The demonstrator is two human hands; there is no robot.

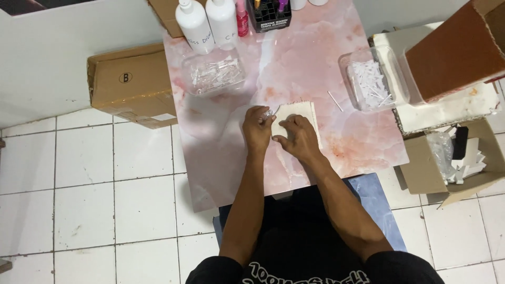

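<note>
1. The left hand [257, 128] is curled nearly closed, pinching a small clear vial [269, 113] between its fingertips, above the middle of the pink marbled table [221, 158].
2. The right hand [298, 137] rests half-closed on a pale cloth pad [305, 111]; whether it holds anything cannot be told.
3. The step in hand looks like fitting or finishing one vial over the pad.
4. A clear tray of vials [213, 74] sits toward the far left corner, a tub of white sticks [371, 80] at the right edge, and one loose stick [335, 101] lies between.
5. The next move calls for a steady, fine pinch, since the vial is tiny and smooth.
</note>
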